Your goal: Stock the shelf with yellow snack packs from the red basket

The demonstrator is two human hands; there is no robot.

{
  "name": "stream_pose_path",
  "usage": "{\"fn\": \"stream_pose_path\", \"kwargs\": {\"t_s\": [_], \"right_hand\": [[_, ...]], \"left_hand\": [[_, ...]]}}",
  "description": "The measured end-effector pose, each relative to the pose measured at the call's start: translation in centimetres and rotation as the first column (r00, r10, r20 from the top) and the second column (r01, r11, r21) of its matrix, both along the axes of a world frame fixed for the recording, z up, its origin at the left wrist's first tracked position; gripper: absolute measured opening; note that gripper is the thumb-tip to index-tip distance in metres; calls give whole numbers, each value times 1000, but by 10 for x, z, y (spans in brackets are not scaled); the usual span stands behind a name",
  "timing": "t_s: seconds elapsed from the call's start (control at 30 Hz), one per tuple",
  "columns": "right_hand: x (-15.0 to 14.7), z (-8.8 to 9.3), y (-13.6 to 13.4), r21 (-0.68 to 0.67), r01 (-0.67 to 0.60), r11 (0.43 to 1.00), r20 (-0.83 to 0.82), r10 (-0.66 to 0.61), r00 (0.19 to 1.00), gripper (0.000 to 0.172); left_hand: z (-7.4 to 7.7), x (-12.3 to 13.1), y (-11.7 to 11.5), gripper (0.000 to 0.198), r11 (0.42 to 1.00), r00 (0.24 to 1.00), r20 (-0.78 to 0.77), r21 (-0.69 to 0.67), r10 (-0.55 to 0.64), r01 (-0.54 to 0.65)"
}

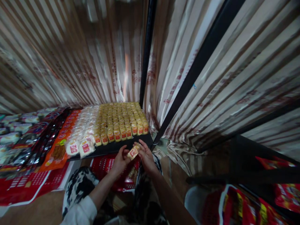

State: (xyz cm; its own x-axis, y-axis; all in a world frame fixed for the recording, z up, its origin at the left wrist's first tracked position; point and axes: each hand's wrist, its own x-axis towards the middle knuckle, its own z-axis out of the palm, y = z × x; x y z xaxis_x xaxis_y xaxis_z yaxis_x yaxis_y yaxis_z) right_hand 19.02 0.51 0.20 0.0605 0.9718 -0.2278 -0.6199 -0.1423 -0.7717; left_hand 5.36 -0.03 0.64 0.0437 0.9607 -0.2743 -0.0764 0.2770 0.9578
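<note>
Between my two hands is a small wrapped snack pack [133, 152], yellowish with a red and white label. My left hand [121, 161] pinches its left side, and my right hand [145, 155] has its fingers closed on the right side. Just beyond, rows of similar yellow packs [119, 122] stand on a black shelf [117, 147], red labels facing me. White wrapped packs [85, 148] with pink-red labels are lined up to their left.
Orange snack bags [55, 155] and dark shiny packets [44, 131] lie further left. A red basket or bag [105, 165] sits under the shelf. Black metal posts [182, 84] rise before a striped curtain [217, 78]. Red packages [288, 193] are at lower right.
</note>
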Motion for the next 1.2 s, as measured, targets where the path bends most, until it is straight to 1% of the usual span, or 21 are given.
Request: {"fn": "stream_pose_path", "kwargs": {"t_s": [0.07, 0.1, 0.17, 0.23, 0.27, 0.3, 0.37, 0.43, 0.57, 0.67, 0.8, 0.87, 0.97, 1.03, 1.13, 1.2], "right_hand": [[0, 1, 6, 52, -29, 998, 79, 25, 997, 54], [0, 0, 8, 66, -23, 998, 129, 14, 992, 55], [-1, -3, 13, 80, 50, 996, 239, -67, 969, 54], [-3, -9, 15, 81, 175, 981, 358, -193, 914, 53], [-3, -12, 15, 78, 223, 972, 415, -235, 879, 53], [-3, -16, 16, 74, 245, 967, 466, -251, 848, 51], [-2, -22, 17, 76, 228, 971, 544, -232, 806, 45], [1, -25, 20, 91, 192, 977, 598, -208, 774, 39], [6, -26, 34, 133, 173, 976, 684, -217, 696, 34], [9, -25, 46, 166, 149, 975, 740, -223, 634, 31], [9, -24, 57, 207, 121, 971, 797, -239, 555, 30], [9, -22, 59, 230, 102, 968, 808, -248, 535, 28], [8, -21, 61, 253, 91, 963, 808, -262, 527, 23], [7, -22, 62, 259, 92, 961, 819, -269, 507, 20], [7, -23, 63, 271, 91, 958, 835, -281, 474, 14], [7, -23, 64, 279, 88, 956, 834, -287, 472, 12]], "left_hand": [[-5, 5, 3, 44, 998, 999, -6, -47, -50, 49], [-6, 8, 5, 37, 996, 998, -1, -58, -70, 70], [-7, 15, 9, 29, 996, 997, 27, -52, -76, 77], [-7, 24, 15, 28, 999, 998, 52, -26, -20, 22], [-7, 28, 18, 27, 1000, 998, 56, -14, 13, -12], [-7, 32, 22, 26, 999, 998, 50, -3, 41, -41], [-8, 39, 30, 23, 997, 997, 23, 20, 79, -80], [-10, 44, 38, 22, 996, 997, 0, 50, 77, -77], [-16, 49, 52, 29, 998, 998, -52, 54, 43, -40], [-21, 50, 59, 36, 995, 986, -137, 31, 95, -91], [-25, 51, 60, 40, 986, 964, -212, 77, 160, -147], [-25, 52, 58, 40, 980, 947, -261, 120, 186, -159], [-23, 52, 55, 38, 973, 922, -336, 185, 193, -137], [-23, 52, 54, 38, 968, 922, -334, 220, 194, -124], [-23, 54, 54, 36, 958, 937, -289, 260, 197, -122], [-24, 55, 55, 32, 953, 939, -292, 287, 182, -95]]}}
